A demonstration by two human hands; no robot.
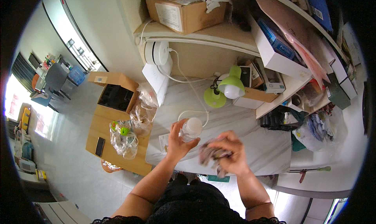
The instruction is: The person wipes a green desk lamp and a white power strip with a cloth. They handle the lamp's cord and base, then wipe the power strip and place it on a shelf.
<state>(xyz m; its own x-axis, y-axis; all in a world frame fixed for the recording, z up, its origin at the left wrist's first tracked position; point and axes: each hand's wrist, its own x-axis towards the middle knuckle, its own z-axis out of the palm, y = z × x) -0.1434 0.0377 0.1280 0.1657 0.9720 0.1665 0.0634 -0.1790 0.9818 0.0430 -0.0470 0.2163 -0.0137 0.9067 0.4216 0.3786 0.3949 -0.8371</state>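
Observation:
My left hand (178,145) is closed round a small clear jar (192,128) with a whitish round top, held above the marble-patterned desk (258,149). To its right, my right hand (234,155) grips a crumpled greyish-pink cloth (210,153), which is smeared by motion. Cloth and jar are apart. Just left of my left hand lies a small printed paper (163,142), partly covered by it. A white cable (203,104) loops over the desk behind the jar.
A green lamp (215,98) stands at the back of the desk, near a white round device (156,53). Shelves with boxes (188,12) rise behind and to the right. On the wooden table (94,134) at left are plastic bags (124,140), a phone (100,146) and an open carton (133,95).

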